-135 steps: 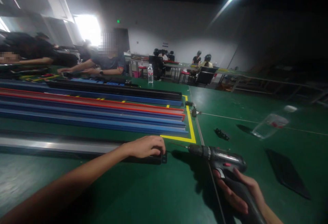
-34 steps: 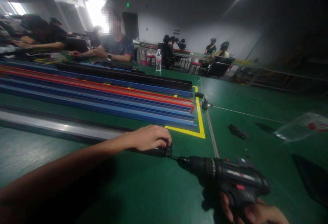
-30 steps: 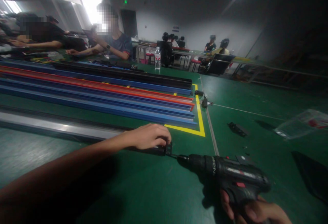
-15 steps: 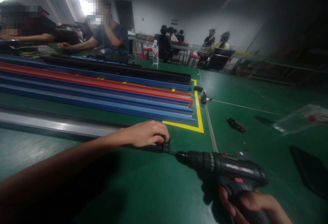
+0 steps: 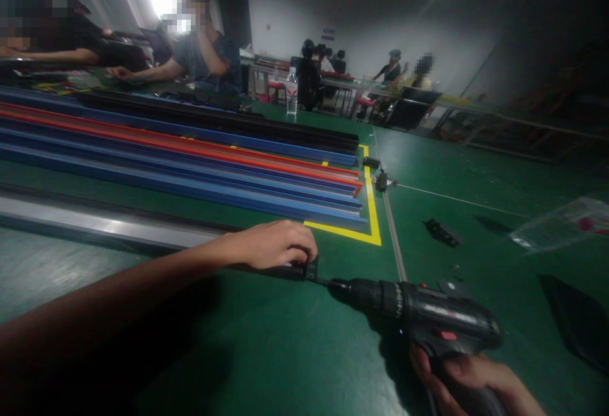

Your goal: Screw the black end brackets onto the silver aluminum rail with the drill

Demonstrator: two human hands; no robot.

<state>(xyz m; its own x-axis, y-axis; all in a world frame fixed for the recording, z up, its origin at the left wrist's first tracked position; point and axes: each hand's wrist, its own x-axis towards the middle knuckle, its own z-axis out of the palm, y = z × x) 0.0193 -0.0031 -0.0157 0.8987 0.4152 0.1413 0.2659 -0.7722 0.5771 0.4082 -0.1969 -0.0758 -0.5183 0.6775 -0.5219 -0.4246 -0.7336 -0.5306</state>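
My left hand is closed over the right end of a long silver-and-black metal rail. Its fingers curl onto a black end piece with holes at the rail's tip; the fingertips are partly hidden. In my right hand is a black cordless drill with a red switch, held by its handle and lying on its side view. The long thin drill bit points left, and its tip meets the lower part of the end piece. A small light glows below the chuck.
Blue rails, a red rail and black rails lie behind, inside yellow tape. Loose black parts, a dark flat object and a lying plastic bottle are at right. Another bottle stands farther back. People sit beyond.
A small light now shows on the drill below the chuck. The view has shifted slightly; both hands keep their grip and the bit stays at the end piece.
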